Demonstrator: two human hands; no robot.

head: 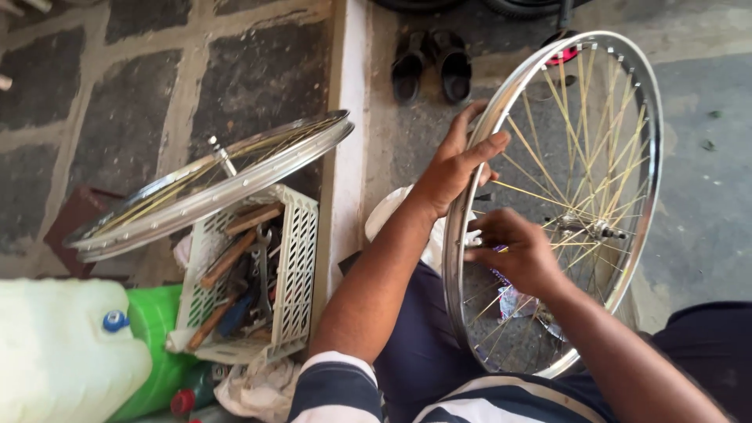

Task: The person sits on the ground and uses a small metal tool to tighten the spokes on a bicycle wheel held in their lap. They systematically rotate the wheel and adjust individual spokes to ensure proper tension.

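The bicycle wheel stood upright on the person's lap, chrome rim facing the camera, brass-coloured spokes fanning out from the hub. The left hand gripped the rim at its upper left edge, thumb hooked over the outside and fingers curled behind, steadying the whole hoop. That was the right anchor, I'd judge: a firm hold kept the wheel from twisting while the other hand worked. The right hand sat inside the wheel near the rim's inner left edge, fingers pinched around something small among the spokes; what exactly it grasped could not be made out. Good practice there looked like small, even turns, one spoke at a time, with the rim kept still.

Off to the left, a second wheel lay tilted across a white plastic crate full of tools, wooden handles and a spanner among them. A white jerrycan sat near it, and a pair of dark sandals rested on the floor beyond.
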